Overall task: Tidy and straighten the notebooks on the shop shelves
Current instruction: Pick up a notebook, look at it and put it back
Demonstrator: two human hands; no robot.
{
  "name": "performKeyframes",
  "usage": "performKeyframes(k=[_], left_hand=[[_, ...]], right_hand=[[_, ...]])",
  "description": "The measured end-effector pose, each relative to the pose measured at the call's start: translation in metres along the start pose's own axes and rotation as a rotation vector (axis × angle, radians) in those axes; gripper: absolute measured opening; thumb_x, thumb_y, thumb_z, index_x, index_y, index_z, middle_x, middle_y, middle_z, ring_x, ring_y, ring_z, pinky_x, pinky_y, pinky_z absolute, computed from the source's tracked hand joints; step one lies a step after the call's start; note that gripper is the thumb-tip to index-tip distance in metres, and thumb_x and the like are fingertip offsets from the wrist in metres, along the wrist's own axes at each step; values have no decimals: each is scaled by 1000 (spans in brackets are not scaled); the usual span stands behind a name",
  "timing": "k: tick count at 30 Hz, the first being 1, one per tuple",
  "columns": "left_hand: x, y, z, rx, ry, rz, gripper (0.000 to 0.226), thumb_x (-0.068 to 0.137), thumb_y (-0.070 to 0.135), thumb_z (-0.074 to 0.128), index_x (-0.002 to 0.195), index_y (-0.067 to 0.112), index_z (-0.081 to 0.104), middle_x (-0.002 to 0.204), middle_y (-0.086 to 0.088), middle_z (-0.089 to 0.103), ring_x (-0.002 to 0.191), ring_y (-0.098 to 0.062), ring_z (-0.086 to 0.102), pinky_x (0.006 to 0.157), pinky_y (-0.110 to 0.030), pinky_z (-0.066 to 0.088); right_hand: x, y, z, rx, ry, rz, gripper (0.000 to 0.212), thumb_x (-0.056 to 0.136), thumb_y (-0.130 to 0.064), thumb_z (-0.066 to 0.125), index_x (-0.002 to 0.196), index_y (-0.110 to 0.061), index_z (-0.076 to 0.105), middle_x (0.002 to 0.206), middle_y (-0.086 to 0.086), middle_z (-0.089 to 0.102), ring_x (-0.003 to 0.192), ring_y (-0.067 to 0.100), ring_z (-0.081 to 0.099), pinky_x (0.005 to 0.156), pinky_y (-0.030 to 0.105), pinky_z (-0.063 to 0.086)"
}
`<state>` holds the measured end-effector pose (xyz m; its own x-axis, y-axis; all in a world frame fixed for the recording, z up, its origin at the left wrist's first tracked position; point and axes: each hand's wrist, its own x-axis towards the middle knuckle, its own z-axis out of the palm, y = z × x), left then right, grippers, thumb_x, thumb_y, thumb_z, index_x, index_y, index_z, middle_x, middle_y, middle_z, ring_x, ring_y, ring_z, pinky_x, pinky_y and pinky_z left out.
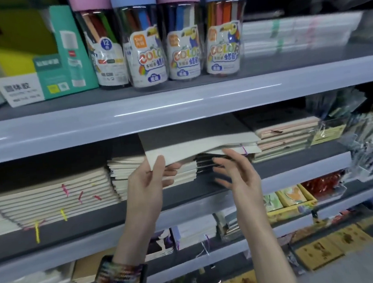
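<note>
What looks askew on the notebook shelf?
The left hand grips a bundle of notebooks raised and twisted above the middle stack, not square to the shelf. The left stack is fanned, edges stepped rather than flush. The right hand is open, holding nothing.

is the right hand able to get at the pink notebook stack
Probably yes: the right hand is open and empty, and the pink notebook stack sits beside it, front edge unobstructed.

1. Pale blue-grey shelves [178,110] run across the view in several tiers.
2. Their glossy front edges catch thin streaks of light.
3. The upper right corner is dark.
4. Grey floor [367,265] shows at lower right.
</note>
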<state>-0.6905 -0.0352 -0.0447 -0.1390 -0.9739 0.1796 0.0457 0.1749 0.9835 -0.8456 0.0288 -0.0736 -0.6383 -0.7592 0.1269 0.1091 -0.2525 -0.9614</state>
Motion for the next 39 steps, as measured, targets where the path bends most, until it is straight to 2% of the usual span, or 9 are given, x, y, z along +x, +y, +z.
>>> performKeyframes(k=[9, 12, 15, 18, 20, 24, 30, 35, 39], left_hand=[[-27, -7, -19, 98, -177, 24, 26, 100, 22, 49, 99, 12, 73, 88, 1, 77, 89, -12, 72, 84, -29, 58], [-38, -8, -20, 135, -247, 19, 25, 98, 24, 52, 96, 13, 74, 87, 2, 77, 89, -11, 72, 90, -30, 56], [-50, -9, -24, 224, -374, 20, 29, 94, 33, 54, 91, 15, 76, 90, 5, 77, 94, -10, 71, 92, -27, 53], [-63, -13, -27, 233, -480, -1, 26, 90, 33, 60, 109, 21, 74, 104, 11, 76, 103, -6, 69, 92, -22, 52], [-68, -16, -29, 186, -455, -7, 33, 90, 26, 65, 123, 22, 66, 112, 13, 74, 107, -6, 68, 92, -21, 53], [-72, -16, -41, 129, -257, -3, 45, 89, 27, 66, 132, 27, 54, 104, 5, 75, 102, -9, 69, 82, -15, 52], [-73, -11, -57, -38, -13, 29, 54, 88, 34, 60, 140, 23, 49, 107, 0, 74, 101, -17, 70, 81, -30, 59], [-75, -1, -62, -13, -42, 42, 38, 93, 37, 56, 127, 23, 64, 115, 7, 72, 112, -13, 65, 99, -44, 51], [-74, 7, -63, 14, -162, 22, 31, 98, 24, 56, 127, 24, 65, 115, 9, 73, 107, -9, 68, 79, -20, 55]], right_hand=[[-14, -6, 8, 101, -39, 46, 39, 99, -32, 59, 123, -1, 57, 111, 14, 71, 101, 22, 72, 88, 35, 59], [-22, -8, 5, 112, -69, 23, 32, 98, -30, 60, 117, -4, 61, 101, 3, 74, 104, 24, 70, 89, 33, 59], [-30, -8, 4, 151, -80, 26, 30, 98, -27, 60, 127, -17, 60, 98, -9, 75, 104, 17, 70, 90, 34, 59], [-36, -4, 2, 193, -52, 52, 30, 99, -24, 61, 129, -22, 60, 96, -12, 74, 105, 19, 69, 93, 40, 58], [-38, -1, 0, 240, -36, 87, 29, 99, -22, 60, 128, -24, 61, 105, -7, 73, 106, 22, 68, 88, 40, 58], [-42, 5, -5, 285, -8, 131, 29, 100, -18, 59, 128, -27, 60, 110, 1, 68, 98, 22, 65, 79, 37, 56], [-48, 6, -19, 312, -72, 157, 31, 102, -15, 53, 131, -26, 56, 115, -2, 70, 101, 18, 67, 82, 38, 56], [-49, 4, -26, 229, -153, 154, 32, 103, -15, 51, 131, -29, 56, 114, -6, 71, 102, 15, 67, 79, 37, 56], [-50, 1, -27, 125, -247, 129, 31, 102, -17, 51, 128, -31, 57, 116, -6, 71, 103, 15, 68, 80, 38, 58]])
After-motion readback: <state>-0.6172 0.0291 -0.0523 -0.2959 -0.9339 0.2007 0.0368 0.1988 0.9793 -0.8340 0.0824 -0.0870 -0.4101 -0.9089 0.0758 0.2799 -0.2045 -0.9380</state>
